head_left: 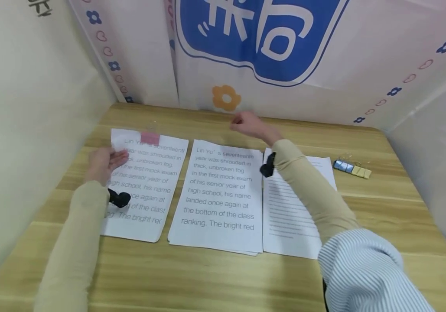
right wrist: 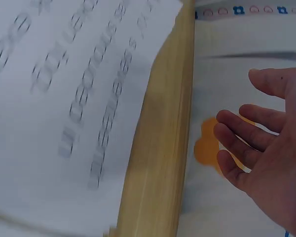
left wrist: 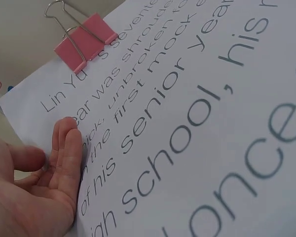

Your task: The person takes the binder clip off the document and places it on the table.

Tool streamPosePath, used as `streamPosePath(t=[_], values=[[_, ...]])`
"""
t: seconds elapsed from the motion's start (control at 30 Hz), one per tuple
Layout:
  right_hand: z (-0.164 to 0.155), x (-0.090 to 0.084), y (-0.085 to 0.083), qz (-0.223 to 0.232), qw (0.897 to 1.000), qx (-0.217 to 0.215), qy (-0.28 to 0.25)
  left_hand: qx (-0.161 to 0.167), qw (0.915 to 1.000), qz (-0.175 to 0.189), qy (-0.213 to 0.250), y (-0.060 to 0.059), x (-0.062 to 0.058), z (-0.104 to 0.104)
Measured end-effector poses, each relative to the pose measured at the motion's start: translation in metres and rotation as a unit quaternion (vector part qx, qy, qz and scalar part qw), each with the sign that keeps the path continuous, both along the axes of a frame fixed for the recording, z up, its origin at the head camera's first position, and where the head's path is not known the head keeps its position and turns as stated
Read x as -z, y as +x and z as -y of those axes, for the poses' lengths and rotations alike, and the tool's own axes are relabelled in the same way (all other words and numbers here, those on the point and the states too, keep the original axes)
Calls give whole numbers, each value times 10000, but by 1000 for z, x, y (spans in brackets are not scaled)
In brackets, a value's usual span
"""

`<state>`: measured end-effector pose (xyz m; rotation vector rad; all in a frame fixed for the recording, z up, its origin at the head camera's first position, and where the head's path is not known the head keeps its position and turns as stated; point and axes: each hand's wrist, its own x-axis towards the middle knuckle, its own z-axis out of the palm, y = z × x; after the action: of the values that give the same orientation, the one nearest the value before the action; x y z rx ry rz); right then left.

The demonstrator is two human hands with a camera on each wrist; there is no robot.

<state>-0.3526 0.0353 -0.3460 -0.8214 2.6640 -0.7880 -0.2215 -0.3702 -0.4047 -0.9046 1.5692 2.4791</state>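
Observation:
My left hand (head_left: 103, 162) rests at the left edge of the left printed paper stack (head_left: 144, 182), fingers fairly straight against the sheet. A pink binder clip (left wrist: 85, 44) grips that stack's top edge, its wire handles standing up. Above the back of the table, past the top of the middle paper stack (head_left: 219, 190), my right hand (head_left: 251, 125) is in the air. In the right wrist view its fingers are loosely spread and hold nothing. Partly hidden under the right forearm lies a third set of sheets (head_left: 291, 216) with smaller print.
Blue binder clips (head_left: 343, 166) and yellow binder clips (head_left: 361, 172) sit in a row to the right of the papers. A printed cloth backdrop (head_left: 148, 73) rises behind the wooden table (head_left: 207, 281), with pale walls at both sides.

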Motion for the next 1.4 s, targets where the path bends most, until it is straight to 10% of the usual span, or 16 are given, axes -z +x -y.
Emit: streamPosePath(t=[0.57, 1.4], values=[[159, 10, 16, 304, 9921, -1089, -546, 42, 9978, 80, -664, -1, 1, 3], [206, 30, 12, 1040, 9861, -481, -1199, -2, 9969, 40, -789, 9, -5, -1]])
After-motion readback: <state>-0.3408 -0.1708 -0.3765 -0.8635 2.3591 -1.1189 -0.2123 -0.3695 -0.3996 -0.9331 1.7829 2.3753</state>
